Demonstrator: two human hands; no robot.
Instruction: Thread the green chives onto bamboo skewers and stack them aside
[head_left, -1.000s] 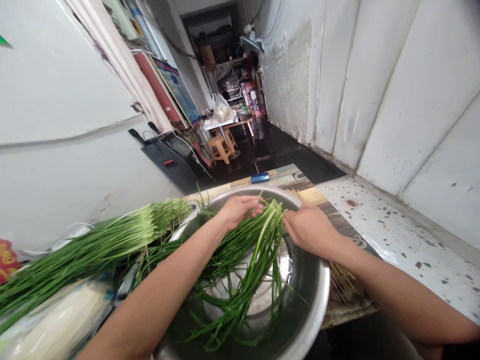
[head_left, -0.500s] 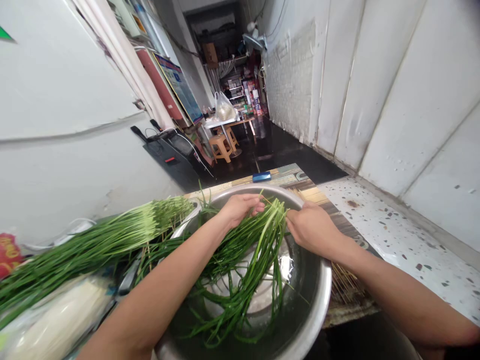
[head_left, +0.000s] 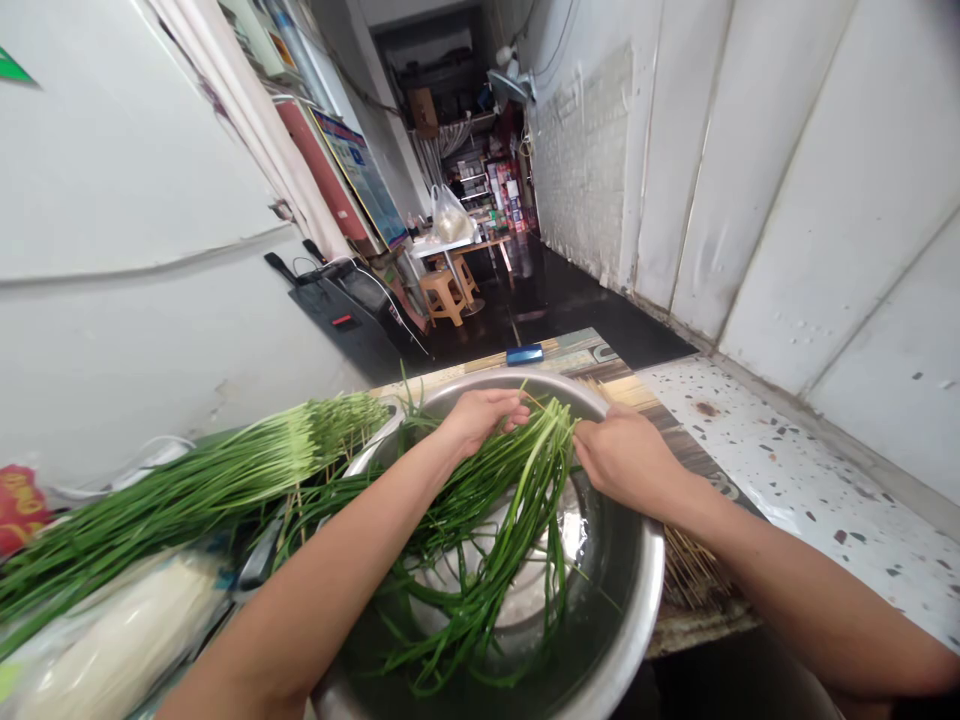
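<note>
A bunch of garlic chives (head_left: pixel 517 540) hangs into a large metal basin (head_left: pixel 651 590), pale ends up and green leaves trailing over the bottom. Across the pale ends runs a thin bamboo skewer (head_left: pixel 537 402), its tip by my left fingers. My right hand (head_left: pixel 619 450) is closed at the other side of the ends, gripping the skewer, mostly hidden in the fist. With fingertips pinched, my left hand (head_left: pixel 487 418) holds a chive whose short end pokes up above the fingers. Other chives lie loose under my left forearm.
More garlic chives (head_left: pixel 217 480) are heaped left of the basin, beside a plastic-wrapped pale package (head_left: pixel 120 640). Several loose bamboo skewers (head_left: pixel 694 570) lie on the patterned table (head_left: pixel 667 420) at the right. A blue box (head_left: pixel 524 354) sits beyond the basin.
Both hands keep almost the same place and grip on the chives and skewer. The view has shifted very slightly.
</note>
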